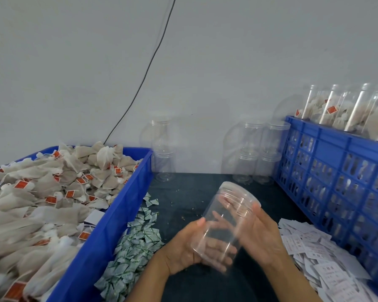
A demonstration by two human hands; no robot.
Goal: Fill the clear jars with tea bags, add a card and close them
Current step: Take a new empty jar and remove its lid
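Note:
An empty clear jar point(225, 223) with its lid on is held tilted above the dark table, lid end pointing away from me. My left hand point(190, 247) cups the jar's bottom end from the left, fingers curled beneath it. My right hand point(260, 234) holds its right side near the lid, thumb on the wall. A blue bin point(109, 232) at the left is heaped with beige tea bags point(52, 192) that carry red tags. White cards point(319, 256) lie spread on the table at the right.
A pile of small green-and-white sachets point(135, 243) lies beside the bin. Empty lidded jars stand stacked against the wall in the middle point(162, 153) and further right point(258, 153). A blue slotted crate point(336, 177) at the right holds filled jars point(347, 110). A black cable point(146, 70) hangs down the wall.

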